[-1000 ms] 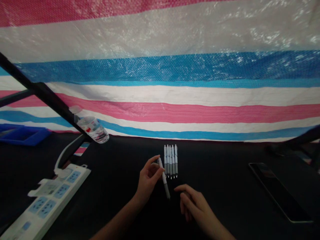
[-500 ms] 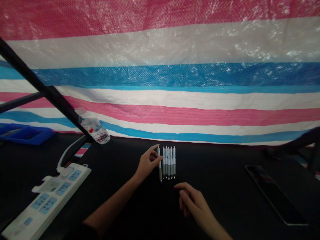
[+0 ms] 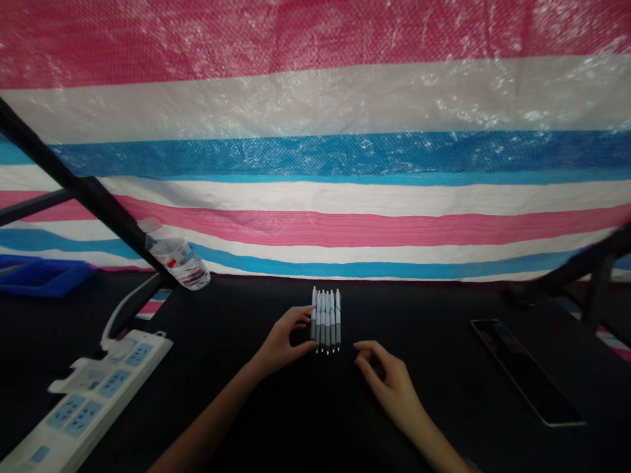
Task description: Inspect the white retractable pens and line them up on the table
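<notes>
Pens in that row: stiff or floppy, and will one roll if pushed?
The pens look like slim, round plastic barrels, so probably stiff and light. Being round, one would likely roll if pushed sideways. Lying side by side, neighbouring ones could shift together.

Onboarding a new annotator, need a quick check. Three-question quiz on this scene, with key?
1. Multiple choice: which hand has its fingertips at the row of pens?
A. The left hand
B. The right hand
C. Neither

2. True or false: the right hand is holding a pen.

3. Fill in the blank: the phone lies to the right of the pens, and the white power strip lies to their ___.

Key: 1. A; 2. False; 3. left
</notes>
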`<action>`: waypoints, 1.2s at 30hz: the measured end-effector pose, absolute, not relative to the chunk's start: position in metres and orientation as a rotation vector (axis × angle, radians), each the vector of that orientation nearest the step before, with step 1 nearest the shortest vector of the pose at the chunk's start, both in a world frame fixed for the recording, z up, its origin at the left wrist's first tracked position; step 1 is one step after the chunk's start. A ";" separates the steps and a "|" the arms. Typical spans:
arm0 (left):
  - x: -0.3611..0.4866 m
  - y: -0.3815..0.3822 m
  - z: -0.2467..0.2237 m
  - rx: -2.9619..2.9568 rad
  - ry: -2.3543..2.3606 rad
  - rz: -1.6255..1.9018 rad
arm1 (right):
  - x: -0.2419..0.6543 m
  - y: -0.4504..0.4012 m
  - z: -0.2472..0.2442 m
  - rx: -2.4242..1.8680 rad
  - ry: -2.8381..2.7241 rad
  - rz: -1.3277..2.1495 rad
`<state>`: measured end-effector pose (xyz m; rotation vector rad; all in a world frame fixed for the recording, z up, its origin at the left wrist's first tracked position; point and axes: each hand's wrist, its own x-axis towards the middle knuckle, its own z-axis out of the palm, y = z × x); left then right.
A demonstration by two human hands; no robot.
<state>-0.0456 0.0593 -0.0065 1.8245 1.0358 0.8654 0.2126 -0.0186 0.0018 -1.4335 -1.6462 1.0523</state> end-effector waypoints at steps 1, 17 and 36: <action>-0.047 0.058 -0.005 1.904 1.006 0.830 | 0.214 -0.017 0.000 -1.425 -1.692 0.967; -0.019 0.055 -0.006 2.372 0.993 0.676 | 0.225 -0.003 -0.015 -1.307 -2.030 0.642; 0.009 0.047 -0.012 2.237 1.103 0.839 | 0.239 0.007 -0.013 -1.334 -2.005 0.522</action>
